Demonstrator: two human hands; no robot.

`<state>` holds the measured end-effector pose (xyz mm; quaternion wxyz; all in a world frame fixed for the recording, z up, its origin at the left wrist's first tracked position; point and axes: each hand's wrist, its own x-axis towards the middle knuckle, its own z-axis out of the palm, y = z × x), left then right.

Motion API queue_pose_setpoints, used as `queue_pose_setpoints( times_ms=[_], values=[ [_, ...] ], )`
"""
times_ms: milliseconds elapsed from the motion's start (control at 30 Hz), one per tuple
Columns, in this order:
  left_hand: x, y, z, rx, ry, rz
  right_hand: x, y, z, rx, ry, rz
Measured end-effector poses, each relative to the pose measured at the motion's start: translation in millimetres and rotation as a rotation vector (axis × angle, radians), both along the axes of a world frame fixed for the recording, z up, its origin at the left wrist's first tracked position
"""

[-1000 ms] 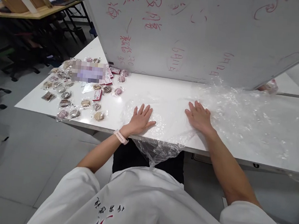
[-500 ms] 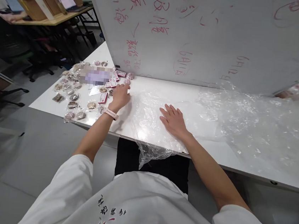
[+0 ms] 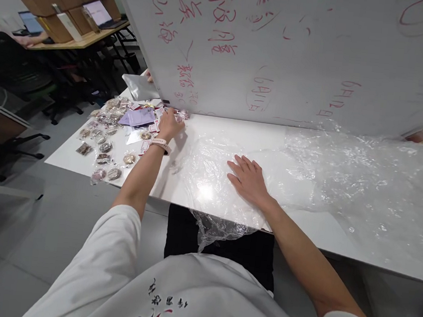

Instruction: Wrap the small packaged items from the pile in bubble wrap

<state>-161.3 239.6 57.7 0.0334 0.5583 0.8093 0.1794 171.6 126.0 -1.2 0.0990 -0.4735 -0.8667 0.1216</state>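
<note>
My left hand (image 3: 170, 125) reaches over the far left part of the white table, its visible fingers apart and their tips partly hidden. It is beside small red-and-white boxes (image 3: 154, 126) and a pinkish wrapped packet (image 3: 183, 115); whether it touches them I cannot tell. My right hand (image 3: 247, 180) lies flat, fingers spread, on a sheet of clear plastic wrap (image 3: 210, 166). The sheet covers the table before me and hangs over the front edge. Left of my left hand lie several small round items in clear bags (image 3: 114, 173) and a purple sheet or packet (image 3: 138, 117).
A whiteboard (image 3: 283, 50) with red writing stands along the table's back edge. More crumpled clear plastic (image 3: 375, 181) spreads to the right. Behind the board's left end, a person's fingers (image 3: 149, 76) show near a silvery bag (image 3: 139, 88). A desk (image 3: 68, 45) with cartons and laptops is farther back.
My left hand has moved farther away, toward the boxes and packets at the back. My right hand stays flat on the plastic. A silvery bag and fingers have appeared at the table's far left corner.
</note>
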Motion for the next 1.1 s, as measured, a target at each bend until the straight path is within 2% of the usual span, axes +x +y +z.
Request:
queue_pose_setpoints(
  times_ms=[100, 233, 300, 367, 433, 500, 567, 667, 767, 833, 933, 1033, 1100],
  values=[
    [7.0, 16.0, -5.8, -0.103, 0.01, 0.022, 1.0, 0.7, 0.2, -0.006, 0.042, 0.005],
    [15.1, 29.9, -10.4, -0.15, -0.008, -0.016, 1.1, 1.5, -0.1, -0.008, 0.085, -0.001],
    [19.6, 33.5, -3.0, -0.144, -0.055, -0.016, 0.5, 1.7, -0.2, -0.011, 0.084, -0.003],
    [29.9, 28.6, 12.3, -0.07, -0.076, -0.007, -0.2, 1.8, 0.3, -0.029, 0.086, 0.0],
    [50.3, 9.0, 31.4, 0.071, -0.071, -0.077, -0.4, 2.5, 1.9, -0.062, 0.133, -0.003],
    [81.1, -27.6, 45.9, 0.202, -0.088, -0.269, 0.9, 4.5, 4.5, -0.113, 0.269, -0.046],
    [116.8, -75.3, 46.7, 0.198, -0.116, -0.506, 4.3, 8.2, 7.1, -0.199, 0.506, -0.142],
    [160.8, -140.1, 17.3, 0.045, -0.064, -0.768, 10.8, 16.5, 7.6, -0.328, 0.903, -0.299],
    [176.9, -170.9, -19.0, -0.091, 0.018, -0.868, 13.6, 25.8, 4.2, -0.345, 1.087, -0.345],
    [173.5, -178.8, -25.9, -0.09, -0.013, -0.841, 13.1, 30.1, 4.3, -0.332, 1.106, -0.335],
    [156.8, -201.0, -9.8, 0.092, -0.196, -0.681, 15.8, 23.2, 17.1, -0.242, 1.069, -0.357],
    [135.7, -250.8, 2.9, 0.295, -0.481, -0.357, 30.2, -15.5, 41.9, -0.064, 1.076, -0.435],
    [123.1, -289.3, -7.6, 0.24, -0.693, -0.175, 44.9, -58.8, 52.7, -0.05, 1.167, -0.489]
  ],
)
